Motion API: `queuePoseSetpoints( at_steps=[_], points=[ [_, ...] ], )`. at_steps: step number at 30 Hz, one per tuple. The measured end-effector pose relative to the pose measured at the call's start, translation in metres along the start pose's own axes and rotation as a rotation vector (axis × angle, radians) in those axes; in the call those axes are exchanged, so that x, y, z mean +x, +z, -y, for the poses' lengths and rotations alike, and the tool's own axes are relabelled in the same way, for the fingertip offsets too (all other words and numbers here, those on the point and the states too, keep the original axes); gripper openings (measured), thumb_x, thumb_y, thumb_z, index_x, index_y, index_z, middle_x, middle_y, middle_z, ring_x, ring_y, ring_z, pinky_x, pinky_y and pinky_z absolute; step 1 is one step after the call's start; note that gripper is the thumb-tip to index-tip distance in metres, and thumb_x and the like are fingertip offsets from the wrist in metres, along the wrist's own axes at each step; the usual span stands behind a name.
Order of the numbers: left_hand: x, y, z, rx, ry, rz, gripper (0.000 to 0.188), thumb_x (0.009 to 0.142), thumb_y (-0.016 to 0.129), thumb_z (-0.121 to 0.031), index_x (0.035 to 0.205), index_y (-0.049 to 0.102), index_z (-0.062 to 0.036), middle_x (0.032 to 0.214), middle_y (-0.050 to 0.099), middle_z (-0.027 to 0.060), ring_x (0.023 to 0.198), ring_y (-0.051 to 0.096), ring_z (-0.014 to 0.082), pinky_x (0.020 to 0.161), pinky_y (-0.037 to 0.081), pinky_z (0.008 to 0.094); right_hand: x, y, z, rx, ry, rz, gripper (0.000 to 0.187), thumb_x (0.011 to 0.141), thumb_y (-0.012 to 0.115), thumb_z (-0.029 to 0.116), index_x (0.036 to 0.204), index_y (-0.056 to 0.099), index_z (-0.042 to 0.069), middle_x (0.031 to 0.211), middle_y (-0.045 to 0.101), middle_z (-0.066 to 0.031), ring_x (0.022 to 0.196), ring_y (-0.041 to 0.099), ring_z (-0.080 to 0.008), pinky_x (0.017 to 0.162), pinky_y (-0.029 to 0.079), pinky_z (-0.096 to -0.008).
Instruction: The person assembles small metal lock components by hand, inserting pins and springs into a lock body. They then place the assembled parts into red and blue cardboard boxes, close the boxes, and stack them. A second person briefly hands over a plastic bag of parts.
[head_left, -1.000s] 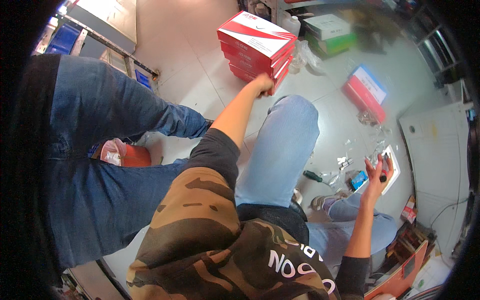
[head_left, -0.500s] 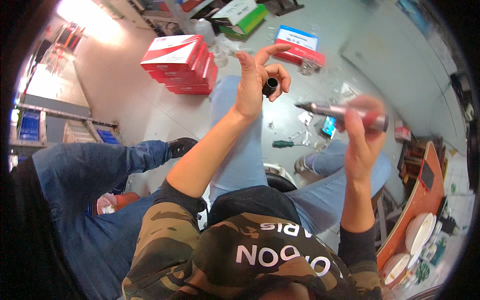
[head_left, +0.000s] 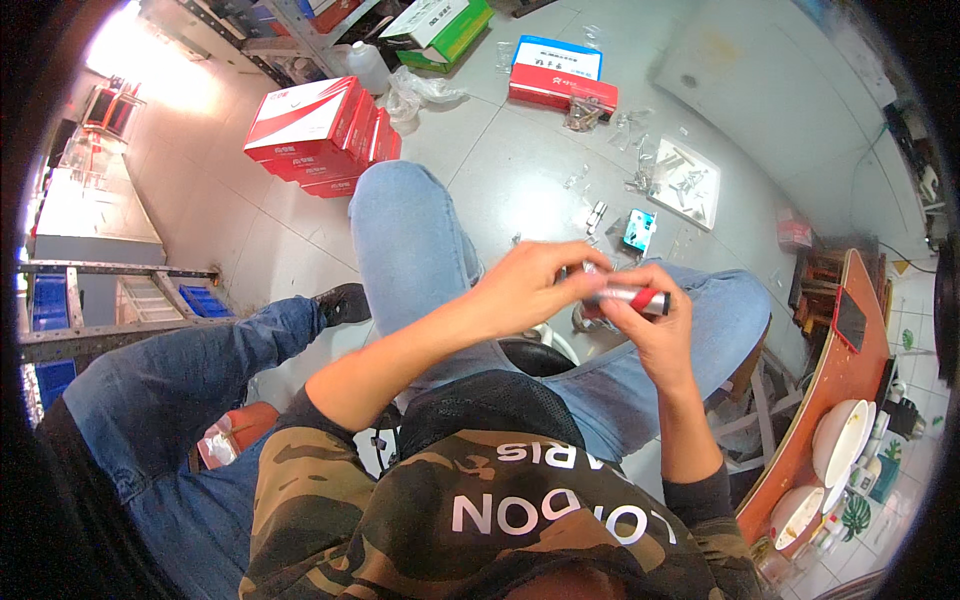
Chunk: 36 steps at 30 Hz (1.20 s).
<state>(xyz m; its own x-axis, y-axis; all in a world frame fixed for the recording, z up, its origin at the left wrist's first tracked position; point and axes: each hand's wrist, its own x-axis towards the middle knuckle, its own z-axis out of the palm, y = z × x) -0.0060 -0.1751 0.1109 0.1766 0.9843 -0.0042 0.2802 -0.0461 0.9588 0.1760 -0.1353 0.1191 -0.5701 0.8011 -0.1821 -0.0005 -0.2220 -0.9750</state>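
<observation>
Above my lap, both hands meet around a thick silver marker pen (head_left: 645,297) with a red band and a dark end. My right hand (head_left: 662,335) is closed on its body, thumb and fingers wrapped round it. My left hand (head_left: 525,288) is closed at the pen's left end, where a bit of the black cap (head_left: 570,271) shows between the fingers. Those fingers hide the pen's tip, so I cannot tell how far the cap sits over it.
Stacked red and white boxes (head_left: 310,125) stand at the far left. Ahead on the floor lie a blue and red box (head_left: 560,75), a white tray (head_left: 708,190) of metal parts and a small blue packet (head_left: 640,230). Another person's leg (head_left: 200,360) is close on my left.
My hands were apart, the left with the cap and loosely spread fingers, the right with the uncapped pen. They have come together lower down, the pen's tip end now inside my left fingers.
</observation>
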Motion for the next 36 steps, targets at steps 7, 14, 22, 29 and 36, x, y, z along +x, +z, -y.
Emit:
queuePoseSetpoints(
  at_steps=[7, 14, 22, 29, 36],
  points=[
    [-0.009, 0.008, 0.007, -0.125, -0.009, 0.185, 0.022, 0.076, 0.062, -0.016, 0.092, 0.060, -0.0020, 0.080, 0.060, 0.0072, 0.070, 0.055, 0.0126, 0.062, 0.044, 0.0266, -0.029, -0.040, -0.005, -0.108, 0.149, 0.064, 0.026, 0.071, 0.068, 0.008, 0.094, 0.056, 0.003, 0.084, 0.057, -0.0023, 0.077, 0.054, -0.0080, 0.066, 0.043, -0.0209],
    [-0.020, 0.017, -0.010, 0.097, 0.215, 0.081, 0.016, 0.072, 0.063, -0.013, 0.084, 0.059, -0.0023, 0.071, 0.056, 0.0121, 0.062, 0.055, 0.0263, 0.055, 0.044, 0.0325, -0.043, -0.014, -0.007, 0.210, 0.337, 0.058, 0.019, 0.079, 0.063, 0.017, 0.085, 0.050, 0.005, 0.067, 0.047, 0.0008, 0.053, 0.041, -0.0046, 0.044, 0.032, -0.0201],
    [0.039, 0.009, -0.013, 0.117, 0.102, 0.130, 0.051, 0.081, 0.053, -0.045, 0.112, 0.051, -0.0055, 0.107, 0.050, 0.0124, 0.088, 0.052, 0.0206, 0.073, 0.044, 0.0320, -0.061, -0.063, 0.022, -0.310, -0.067, -0.490, 0.019, 0.082, 0.059, 0.020, 0.094, 0.056, 0.006, 0.075, 0.053, -0.0015, 0.059, 0.048, -0.0095, 0.053, 0.041, -0.0240],
    [0.058, -0.060, 0.019, 0.402, 0.256, -0.161, 0.034, 0.078, 0.058, -0.012, 0.112, 0.052, -0.0050, 0.111, 0.048, 0.0108, 0.093, 0.050, 0.0209, 0.081, 0.041, 0.0309, -0.112, -0.253, 0.067, -1.884, 0.249, -1.258, 0.026, 0.080, 0.048, 0.016, 0.105, 0.056, 0.015, 0.089, 0.058, -0.0125, 0.085, 0.056, -0.0305, 0.072, 0.045, -0.0398],
    [0.021, -0.092, 0.056, 0.788, 0.167, -0.376, 0.031, 0.077, 0.061, -0.023, 0.102, 0.056, -0.0047, 0.109, 0.050, 0.0141, 0.096, 0.050, 0.0298, 0.086, 0.038, 0.0386, -0.083, -0.323, 0.072, -1.824, 0.533, -1.083, 0.028, 0.081, 0.052, 0.020, 0.107, 0.056, 0.011, 0.097, 0.060, -0.0130, 0.087, 0.058, -0.0276, 0.072, 0.046, -0.0378]
  ],
)
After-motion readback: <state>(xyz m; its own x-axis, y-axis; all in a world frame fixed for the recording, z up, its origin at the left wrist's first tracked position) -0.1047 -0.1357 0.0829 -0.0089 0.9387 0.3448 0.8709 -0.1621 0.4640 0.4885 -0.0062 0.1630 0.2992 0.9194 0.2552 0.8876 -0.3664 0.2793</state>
